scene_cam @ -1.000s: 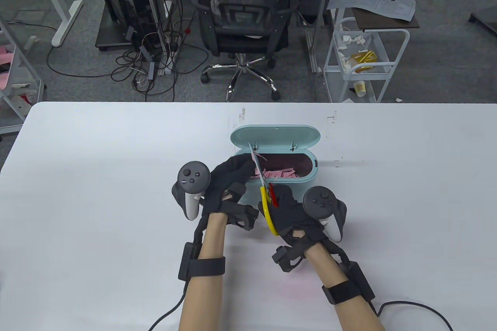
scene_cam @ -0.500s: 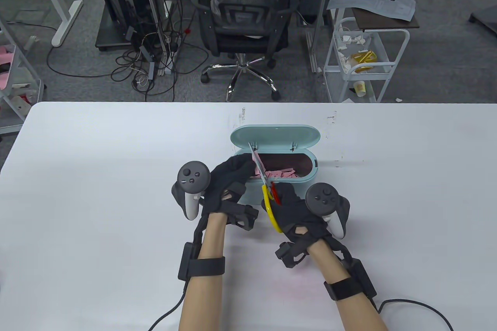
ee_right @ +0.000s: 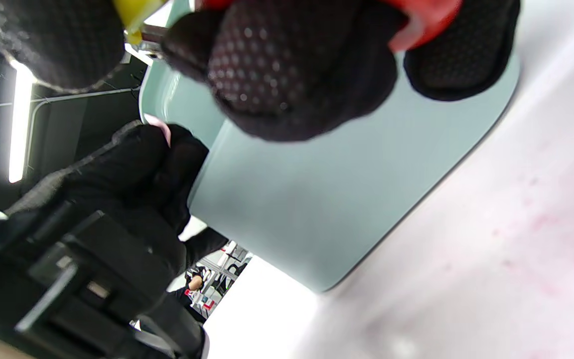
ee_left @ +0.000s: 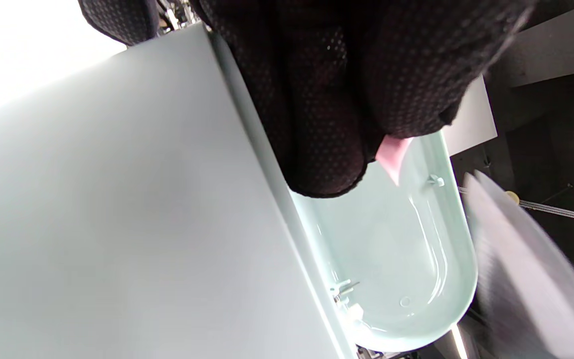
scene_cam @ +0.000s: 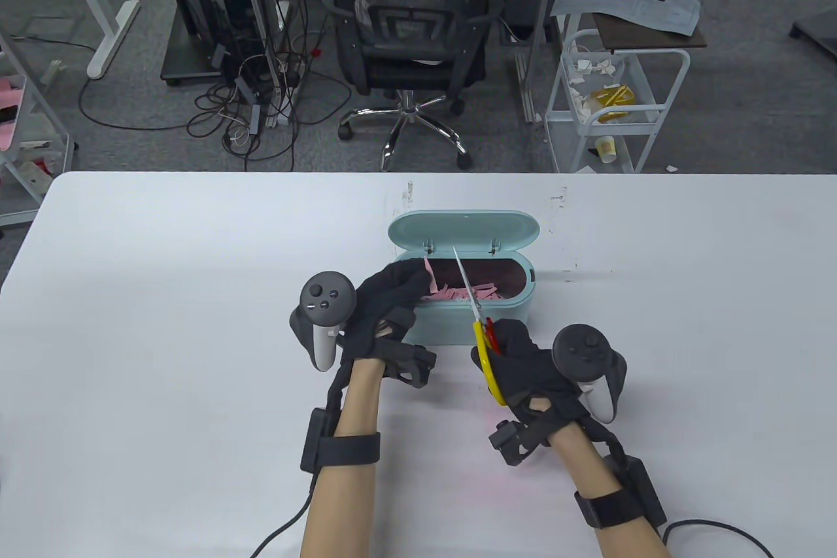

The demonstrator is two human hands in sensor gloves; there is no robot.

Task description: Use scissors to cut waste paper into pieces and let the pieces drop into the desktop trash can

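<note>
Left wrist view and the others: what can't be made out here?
- Pink paper: left wrist view shows only a tip; left hand fingers cover the rest.
- Scissors: blades a blurred streak in left wrist view; right wrist view cuts the handles at the top edge.
- Trash can depth of pieces: table view, near wall hides it.
- Right hand grip: table view, hidden by its own glove back.

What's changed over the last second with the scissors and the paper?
The right hand has moved right and slightly toward the person, carrying the scissors, whose blades now sit clear of the pink paper scrap. The left hand still pinches that scrap over the trash can, which has not moved, its lid open.
</note>
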